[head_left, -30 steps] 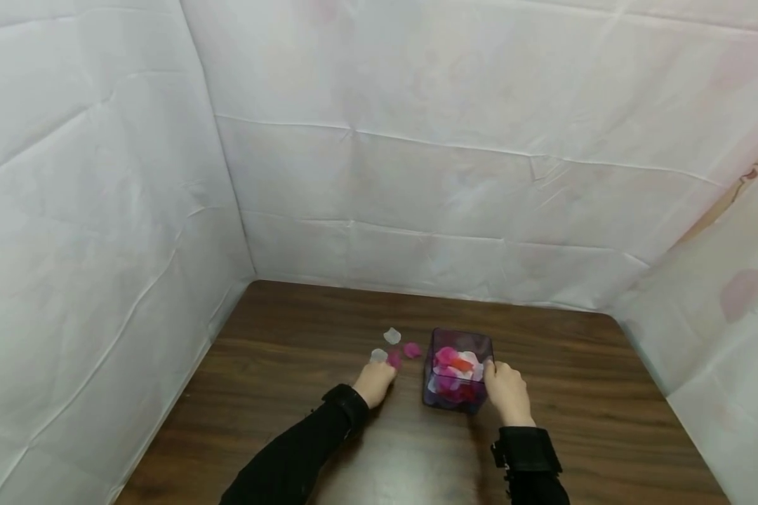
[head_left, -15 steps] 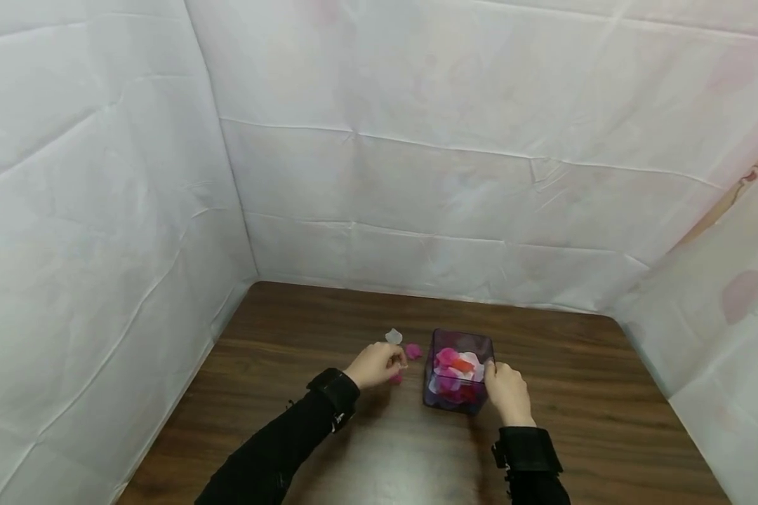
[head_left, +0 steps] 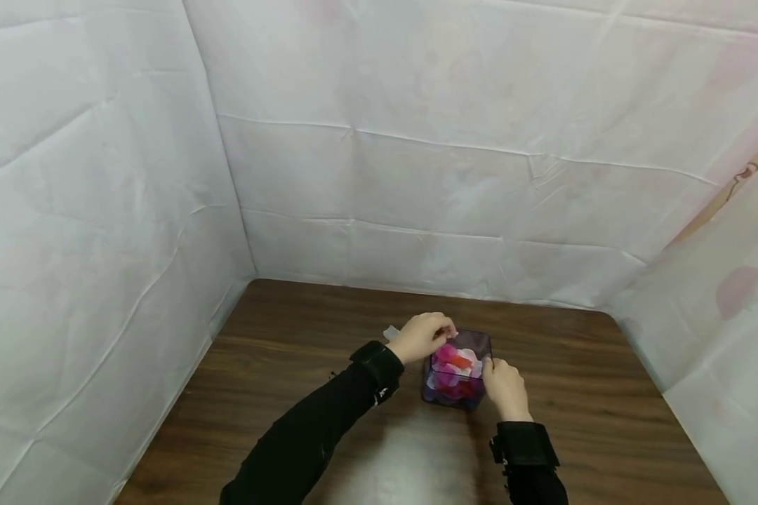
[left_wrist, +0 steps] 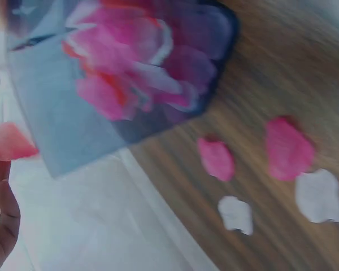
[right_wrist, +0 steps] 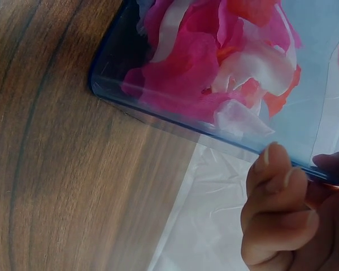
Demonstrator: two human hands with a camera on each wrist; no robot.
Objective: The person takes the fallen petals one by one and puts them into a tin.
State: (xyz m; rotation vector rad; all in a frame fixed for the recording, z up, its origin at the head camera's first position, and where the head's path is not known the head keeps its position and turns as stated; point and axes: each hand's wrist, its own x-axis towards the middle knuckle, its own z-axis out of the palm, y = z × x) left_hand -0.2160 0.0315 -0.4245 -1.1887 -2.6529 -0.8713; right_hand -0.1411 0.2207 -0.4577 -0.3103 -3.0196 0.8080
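A translucent purple square box stands on the table, loosely filled with pink, white and red flower petals. My right hand grips its right wall; in the right wrist view curled fingers lie outside the rim and the thumb is across the wall. Over the box's far left corner is my left hand, fingers bent downward. In the left wrist view it pinches a pinkish-red petal beside the box's rim.
Loose petals lie on the wooden table left of the box: pink petals and white petals, mostly hidden by the left hand in the head view. White sheeting walls the table's back and sides.
My left hand has moved from the loose petals rightward and away from me, to over the box's far left corner. My right hand keeps its grip, and the box stays in place.
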